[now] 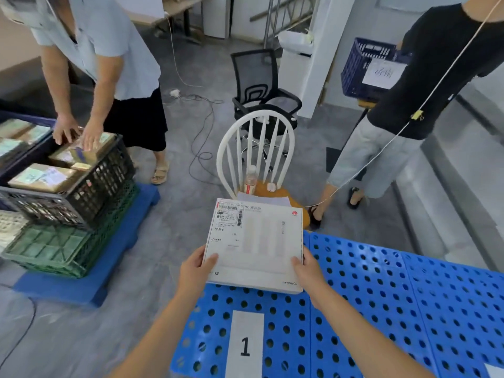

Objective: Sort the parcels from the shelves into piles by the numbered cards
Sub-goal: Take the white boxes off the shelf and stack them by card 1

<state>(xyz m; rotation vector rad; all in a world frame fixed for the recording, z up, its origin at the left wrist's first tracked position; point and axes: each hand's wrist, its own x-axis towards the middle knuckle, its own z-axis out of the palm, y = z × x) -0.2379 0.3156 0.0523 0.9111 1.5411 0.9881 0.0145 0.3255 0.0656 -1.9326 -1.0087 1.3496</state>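
We cannot read the small print on the shipping label (229, 216) of the white parcel (261, 249). The fingers of the left hand (195, 271) and the right hand (308, 270) are hidden beneath the parcel; only the thumbs show. A second card (495, 371) is cut off at the lower right corner, its number out of sight. The boxes (41, 177) in the black crate (106, 175) are blurred, perhaps labelled parcels.

Left grip (195, 268) and right grip (306, 270) held forward — both pinching, thumbs uppermost.
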